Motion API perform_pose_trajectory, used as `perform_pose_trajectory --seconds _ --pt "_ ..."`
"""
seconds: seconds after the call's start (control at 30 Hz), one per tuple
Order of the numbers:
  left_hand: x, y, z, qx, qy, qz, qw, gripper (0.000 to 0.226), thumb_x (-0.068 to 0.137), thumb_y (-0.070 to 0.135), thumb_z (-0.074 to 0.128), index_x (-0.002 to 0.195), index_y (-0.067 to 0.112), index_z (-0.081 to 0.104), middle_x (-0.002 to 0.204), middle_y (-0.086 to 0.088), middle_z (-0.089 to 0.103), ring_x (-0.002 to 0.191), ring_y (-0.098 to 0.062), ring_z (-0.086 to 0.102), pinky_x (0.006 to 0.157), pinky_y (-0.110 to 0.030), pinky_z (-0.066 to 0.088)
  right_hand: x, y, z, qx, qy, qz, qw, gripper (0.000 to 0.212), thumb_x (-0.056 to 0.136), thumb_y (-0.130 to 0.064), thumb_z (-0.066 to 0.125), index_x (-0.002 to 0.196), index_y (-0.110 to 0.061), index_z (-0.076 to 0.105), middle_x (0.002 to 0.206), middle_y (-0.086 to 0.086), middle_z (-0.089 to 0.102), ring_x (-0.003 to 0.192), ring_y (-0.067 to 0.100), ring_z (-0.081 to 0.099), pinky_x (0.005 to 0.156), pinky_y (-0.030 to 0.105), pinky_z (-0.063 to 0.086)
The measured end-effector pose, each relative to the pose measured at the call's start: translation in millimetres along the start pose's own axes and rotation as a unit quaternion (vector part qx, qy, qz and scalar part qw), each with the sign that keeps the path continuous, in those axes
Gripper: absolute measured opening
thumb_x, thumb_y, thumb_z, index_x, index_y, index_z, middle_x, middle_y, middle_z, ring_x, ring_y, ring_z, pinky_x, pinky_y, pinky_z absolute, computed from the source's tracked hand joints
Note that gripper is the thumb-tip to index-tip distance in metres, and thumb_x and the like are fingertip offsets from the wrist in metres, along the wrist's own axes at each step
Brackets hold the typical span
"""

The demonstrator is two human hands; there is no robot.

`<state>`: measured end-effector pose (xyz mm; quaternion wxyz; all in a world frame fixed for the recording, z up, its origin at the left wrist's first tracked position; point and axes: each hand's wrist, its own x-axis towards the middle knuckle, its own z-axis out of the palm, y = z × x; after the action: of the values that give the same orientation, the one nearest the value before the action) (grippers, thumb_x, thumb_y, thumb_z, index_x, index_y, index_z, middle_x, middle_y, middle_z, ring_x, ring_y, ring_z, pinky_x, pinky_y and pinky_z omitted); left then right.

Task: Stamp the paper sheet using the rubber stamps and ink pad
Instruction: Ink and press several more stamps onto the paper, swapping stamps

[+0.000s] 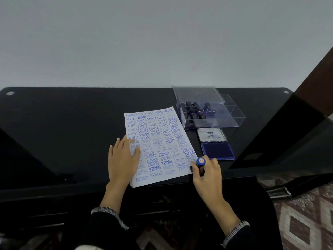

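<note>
I see one paper sheet (158, 145), one open ink pad (217, 151) and one clear box (207, 107) of stamps. My left hand (122, 159) lies flat on the sheet. My right hand (207, 173) grips one stamp (200, 164) at the sheet's near right corner.

Two bare hands in view: left hand (122, 159), right hand (209, 175). No rings, no watch visible. Both forearms bare from wrist up to cuff. Long dark sleeves, black, loose fit: left sleeve (106, 230), right sleeve (250, 237). Each cuff edged with pale grey-white patterned trim band, woven or lace-like, fine vertical ribbing. Dark garment fills lower frame between sleeves.
</note>
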<state>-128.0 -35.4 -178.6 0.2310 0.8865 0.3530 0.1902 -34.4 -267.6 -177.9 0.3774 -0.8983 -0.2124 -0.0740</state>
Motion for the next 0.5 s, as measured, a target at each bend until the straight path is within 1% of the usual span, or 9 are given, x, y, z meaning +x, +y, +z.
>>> perform_pose_trajectory --seconds 0.13,0.33,0.5 --pt "0.0 -0.6 0.3 0.006 0.001 0.002 1.0 0.043 0.099 0.04 0.043 0.137 0.021 0.046 0.154 0.0 0.035 0.147 -0.018 0.018 0.121 -0.039 0.005 0.0 1.5 0.9 0.01 0.005 -0.006 1.0 0.027 0.087 -0.028 0.065 0.073 -0.026 0.041 0.068 -0.008 0.039 0.07 0.006 0.039 0.059 0.014 0.028" --pt "0.3 0.0 0.6 0.008 0.003 0.002 1.0 0.043 0.099 0.04 0.044 0.137 0.022 0.047 0.154 0.0 0.035 0.147 -0.018 0.019 0.121 -0.039 0.006 3.4 0.5 1.2 0.028 0.0 0.002 1.0 0.025 0.087 -0.022 0.065 0.073 -0.021 0.045 0.067 -0.003 0.041 0.069 0.008 0.042 0.058 0.015 0.031" --pt "-0.1 0.1 0.6 0.006 0.002 0.001 1.0 0.043 0.099 0.039 0.044 0.137 0.021 0.047 0.154 0.0 0.035 0.147 -0.018 0.019 0.121 -0.039 0.006 4.8 0.9 2.6 0.026 -0.004 -0.001 1.0 0.022 0.087 -0.021 0.065 0.075 -0.02 0.046 0.067 -0.004 0.04 0.068 0.007 0.043 0.057 0.014 0.03"
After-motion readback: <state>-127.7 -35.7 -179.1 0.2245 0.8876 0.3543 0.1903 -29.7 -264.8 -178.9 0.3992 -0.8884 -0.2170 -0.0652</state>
